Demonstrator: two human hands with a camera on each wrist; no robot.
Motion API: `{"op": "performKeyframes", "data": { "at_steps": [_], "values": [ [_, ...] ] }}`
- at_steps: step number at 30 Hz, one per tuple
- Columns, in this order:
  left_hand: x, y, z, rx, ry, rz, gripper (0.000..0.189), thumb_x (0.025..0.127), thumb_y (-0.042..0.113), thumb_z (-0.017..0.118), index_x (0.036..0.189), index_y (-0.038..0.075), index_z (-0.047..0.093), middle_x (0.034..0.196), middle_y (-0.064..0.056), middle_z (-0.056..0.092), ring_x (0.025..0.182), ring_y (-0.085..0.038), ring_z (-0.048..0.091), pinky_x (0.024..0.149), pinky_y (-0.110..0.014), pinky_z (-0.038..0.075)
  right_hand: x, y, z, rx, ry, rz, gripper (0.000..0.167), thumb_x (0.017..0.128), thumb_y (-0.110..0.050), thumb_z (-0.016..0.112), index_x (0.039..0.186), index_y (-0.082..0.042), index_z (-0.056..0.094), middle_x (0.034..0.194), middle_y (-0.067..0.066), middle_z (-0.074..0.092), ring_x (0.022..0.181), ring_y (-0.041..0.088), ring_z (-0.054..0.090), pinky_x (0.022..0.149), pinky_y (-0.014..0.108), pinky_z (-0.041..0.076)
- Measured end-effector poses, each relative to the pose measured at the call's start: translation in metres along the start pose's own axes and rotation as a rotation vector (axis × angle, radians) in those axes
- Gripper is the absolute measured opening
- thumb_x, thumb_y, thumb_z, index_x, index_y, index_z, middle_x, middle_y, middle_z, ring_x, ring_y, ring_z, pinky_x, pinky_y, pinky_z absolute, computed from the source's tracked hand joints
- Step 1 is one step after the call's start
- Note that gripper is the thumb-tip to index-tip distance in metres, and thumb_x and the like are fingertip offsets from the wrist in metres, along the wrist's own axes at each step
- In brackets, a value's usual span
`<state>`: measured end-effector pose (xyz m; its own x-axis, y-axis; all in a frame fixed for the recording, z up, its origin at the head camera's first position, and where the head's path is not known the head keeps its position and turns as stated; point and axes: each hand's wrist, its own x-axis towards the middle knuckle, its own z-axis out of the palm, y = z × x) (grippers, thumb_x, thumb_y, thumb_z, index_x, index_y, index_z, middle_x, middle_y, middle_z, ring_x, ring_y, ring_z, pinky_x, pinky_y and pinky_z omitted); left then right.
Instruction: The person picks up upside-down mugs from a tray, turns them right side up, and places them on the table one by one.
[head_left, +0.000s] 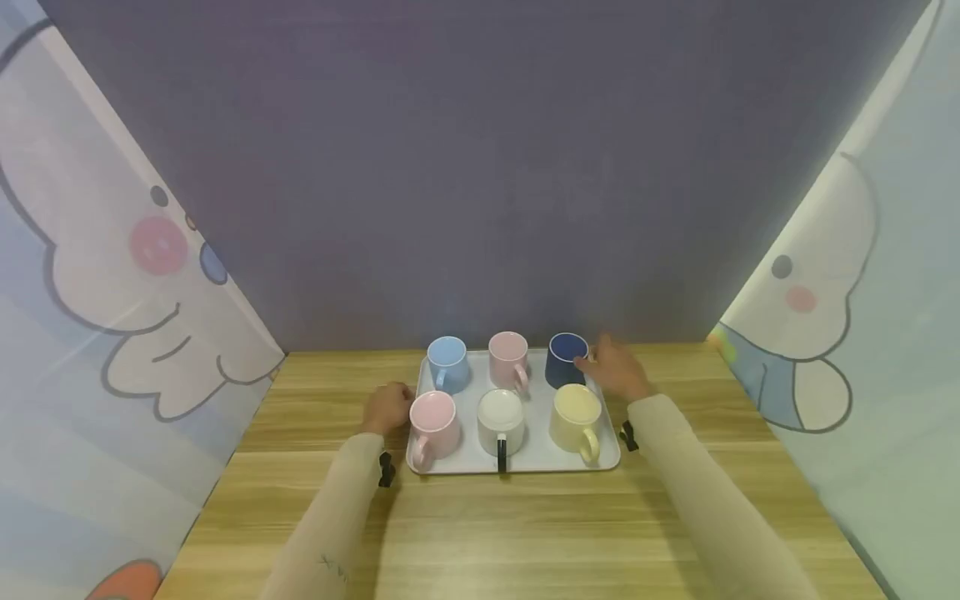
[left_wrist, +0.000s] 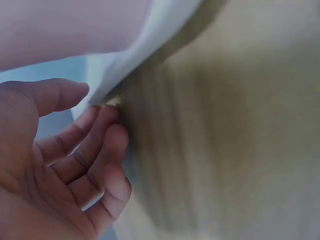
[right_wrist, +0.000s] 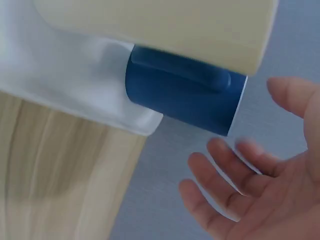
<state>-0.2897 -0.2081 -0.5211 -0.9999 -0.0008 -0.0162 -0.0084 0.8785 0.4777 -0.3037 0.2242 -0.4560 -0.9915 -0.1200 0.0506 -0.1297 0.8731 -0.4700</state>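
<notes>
**Right hand open beside the dark blue mug**

The right hand [head_left: 617,369] was open, fingers [right_wrist: 220,200] spread and holding nothing. The dark blue mug [head_left: 567,359] stood upright just to its left, at the back right corner of the white tray [head_left: 536,460]. The left hand [head_left: 387,407], fingers loosely curled, touched the tray's left edge, farther from that mug. The tray lay on a wooden table [head_left: 480,533] before a grey backdrop [head_left: 480,167].
</notes>
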Motion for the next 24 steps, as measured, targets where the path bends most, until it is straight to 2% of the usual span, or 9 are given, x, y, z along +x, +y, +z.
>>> {"op": "performKeyframes", "data": {
  "at_steps": [2, 4, 8, 13, 18, 24],
  "values": [
    [-0.004, -0.002, 0.004, -0.03, -0.025, -0.022, 0.019, 0.092, 0.018, 0.06, 0.082, 0.005, 0.068, 0.081, -0.011, 0.069, 0.072, -0.025, 0.06, 0.06, -0.037, 0.047, -0.001, 0.003, 0.004, 0.019, -0.023, 0.004, 0.039, 0.097, -0.037, 0.062, 0.101, 0.001, 0.062, 0.093, 0.016, 0.067, 0.08, 0.031, 0.062, 0.065, 0.042, 0.049],
    [-0.006, -0.004, 0.009, -0.065, -0.033, -0.036, 0.021, 0.093, 0.018, 0.059, 0.077, 0.005, 0.063, 0.074, -0.008, 0.063, 0.068, -0.022, 0.055, 0.057, -0.034, 0.043, -0.002, 0.004, 0.008, 0.037, -0.055, 0.014, 0.031, 0.096, -0.035, 0.064, 0.091, -0.004, 0.066, 0.087, 0.01, 0.067, 0.076, 0.025, 0.06, 0.063, 0.036, 0.045],
    [-0.007, -0.012, 0.013, -0.14, -0.001, -0.04, 0.019, 0.09, 0.015, 0.06, 0.075, 0.004, 0.066, 0.074, -0.007, 0.064, 0.068, -0.021, 0.054, 0.059, -0.031, 0.042, 0.001, 0.006, 0.013, 0.051, -0.111, 0.023, 0.031, 0.098, -0.035, 0.063, 0.096, -0.005, 0.069, 0.093, 0.009, 0.07, 0.082, 0.023, 0.062, 0.069, 0.037, 0.049],
    [-0.01, -0.011, 0.01, -0.208, 0.03, -0.072, 0.015, 0.083, 0.007, 0.062, 0.082, 0.0, 0.075, 0.086, -0.014, 0.074, 0.078, -0.025, 0.062, 0.066, -0.033, 0.049, 0.006, 0.014, 0.018, 0.113, -0.123, 0.005, 0.03, 0.099, -0.033, 0.063, 0.09, -0.005, 0.07, 0.084, 0.008, 0.07, 0.076, 0.021, 0.06, 0.066, 0.033, 0.047],
    [-0.017, -0.008, 0.009, -0.236, 0.029, -0.111, 0.015, 0.085, 0.008, 0.063, 0.084, -0.002, 0.075, 0.089, -0.017, 0.074, 0.081, -0.028, 0.064, 0.069, -0.035, 0.051, 0.006, 0.019, 0.026, 0.184, -0.131, -0.007, 0.028, 0.099, -0.028, 0.063, 0.089, -0.003, 0.071, 0.084, 0.009, 0.069, 0.077, 0.02, 0.06, 0.067, 0.031, 0.046],
    [-0.014, -0.007, 0.01, -0.234, 0.022, -0.132, 0.014, 0.086, 0.008, 0.064, 0.085, -0.002, 0.074, 0.089, -0.016, 0.073, 0.081, -0.028, 0.063, 0.072, -0.039, 0.052, 0.005, 0.02, 0.026, 0.274, -0.149, -0.033, 0.029, 0.101, -0.023, 0.061, 0.091, 0.002, 0.072, 0.086, 0.012, 0.068, 0.081, 0.021, 0.059, 0.071, 0.032, 0.047]
  ]
}}
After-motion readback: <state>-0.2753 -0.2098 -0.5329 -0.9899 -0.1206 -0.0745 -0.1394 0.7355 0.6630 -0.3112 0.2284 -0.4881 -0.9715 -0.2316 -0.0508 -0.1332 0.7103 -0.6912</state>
